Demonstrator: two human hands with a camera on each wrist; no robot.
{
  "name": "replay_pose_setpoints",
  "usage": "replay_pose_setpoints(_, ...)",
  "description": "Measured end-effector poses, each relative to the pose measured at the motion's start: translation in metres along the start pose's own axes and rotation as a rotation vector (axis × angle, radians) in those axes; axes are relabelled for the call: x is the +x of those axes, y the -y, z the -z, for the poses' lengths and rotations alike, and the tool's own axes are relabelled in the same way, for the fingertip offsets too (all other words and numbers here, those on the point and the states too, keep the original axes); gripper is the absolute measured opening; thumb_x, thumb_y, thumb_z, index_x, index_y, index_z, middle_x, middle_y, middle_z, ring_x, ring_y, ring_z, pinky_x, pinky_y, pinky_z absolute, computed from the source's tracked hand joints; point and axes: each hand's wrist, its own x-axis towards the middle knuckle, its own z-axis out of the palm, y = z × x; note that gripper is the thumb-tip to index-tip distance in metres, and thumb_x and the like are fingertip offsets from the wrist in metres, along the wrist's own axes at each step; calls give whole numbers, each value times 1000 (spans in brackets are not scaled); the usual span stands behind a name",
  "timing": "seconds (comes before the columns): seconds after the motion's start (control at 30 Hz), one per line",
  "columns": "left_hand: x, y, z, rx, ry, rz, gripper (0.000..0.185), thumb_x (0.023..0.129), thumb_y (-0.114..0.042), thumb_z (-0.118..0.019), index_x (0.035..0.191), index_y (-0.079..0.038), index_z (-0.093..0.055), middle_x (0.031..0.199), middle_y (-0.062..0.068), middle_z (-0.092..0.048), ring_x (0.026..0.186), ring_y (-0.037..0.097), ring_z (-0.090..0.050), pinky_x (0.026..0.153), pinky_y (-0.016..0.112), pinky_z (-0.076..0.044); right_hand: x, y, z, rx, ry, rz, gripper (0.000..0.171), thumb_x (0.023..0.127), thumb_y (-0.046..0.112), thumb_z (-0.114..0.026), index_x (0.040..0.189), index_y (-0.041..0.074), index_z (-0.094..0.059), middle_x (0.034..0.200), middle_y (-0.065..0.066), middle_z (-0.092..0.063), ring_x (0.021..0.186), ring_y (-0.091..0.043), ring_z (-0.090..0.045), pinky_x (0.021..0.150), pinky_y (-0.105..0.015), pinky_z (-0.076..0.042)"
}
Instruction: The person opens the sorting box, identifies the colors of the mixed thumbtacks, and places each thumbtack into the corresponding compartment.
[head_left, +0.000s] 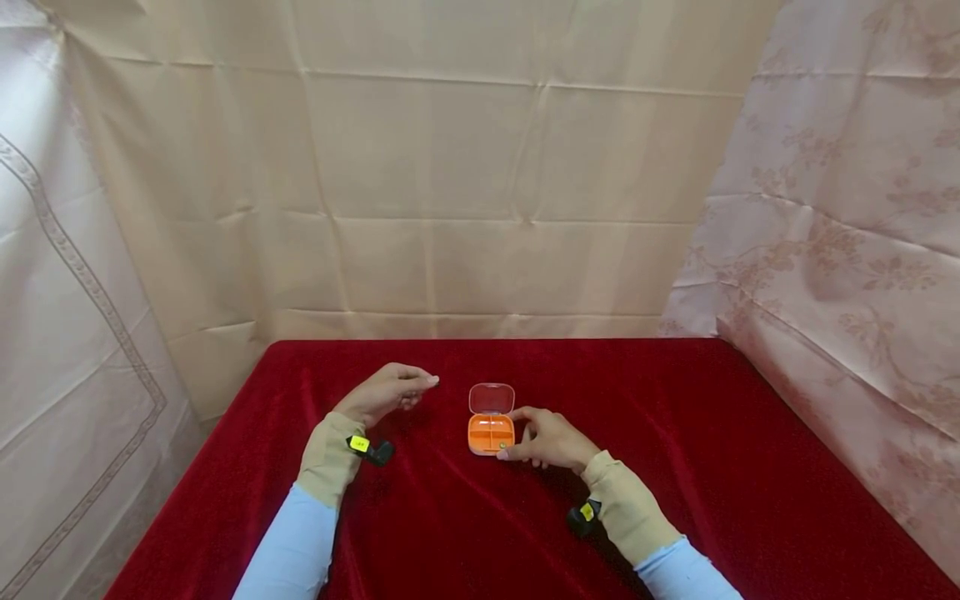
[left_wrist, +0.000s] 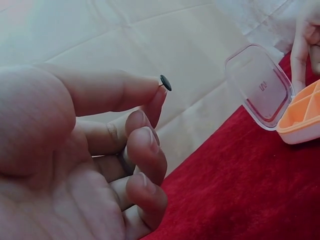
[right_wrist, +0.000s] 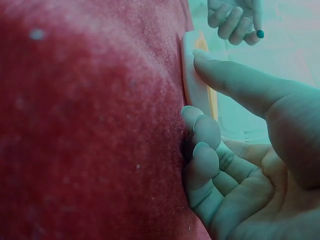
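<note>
An orange pill box (head_left: 480, 443) with several compartments lies on the red cloth, its clear lid (head_left: 492, 397) raised at the back. My right hand (head_left: 551, 438) grips the box's right side, with the thumb at the front corner and the index finger near the back. In the front right compartment sits a tiny greenish object (head_left: 502, 446), too small to make out. Left of the box, my left hand (head_left: 390, 393) is held above the cloth. Between thumb and index fingertip it pinches a small stud (left_wrist: 166, 83) with a dark round head and a thin gold-coloured pin.
Red velvety cloth (head_left: 645, 392) covers the table around both hands. A beige hanging cloth (head_left: 420, 167) stands behind the table's far edge, with patterned drapes (head_left: 847, 217) on the right and a pale drape (head_left: 67, 333) on the left.
</note>
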Motion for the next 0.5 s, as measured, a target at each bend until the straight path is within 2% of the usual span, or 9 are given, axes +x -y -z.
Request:
replay_pose_setpoints(0.2,1,-3,-5,43,25,3,32,100,-21,-69,106,10,-67,70,2,-50,67,15,-46,64,28,-41,-1,2,0,-15,-6,14,68,81,29,-90,136,5,-58,70,-3,-63,55,-14,-54,51,-28,-48)
replay_pose_setpoints(0.27,1,-4,-7,60,32,8,37,100,-23,-70,111,13,-65,69,1,-50,67,15,-46,65,28,-42,-2,3,0,-16,-7,21,68,81,28,-90,136,5,-59,70,-3,-63,55,-14,-54,51,-29,-47)
replay_pose_setpoints(0.5,0,-8,-15,163,71,-2,42,99,-30,-71,110,10,-67,70,1,-49,68,17,-48,69,33,-43,-1,2,-1,-18,-6,3,69,81,30,-90,137,5,-58,70,-3,-64,55,-14,-54,52,-28,-48)
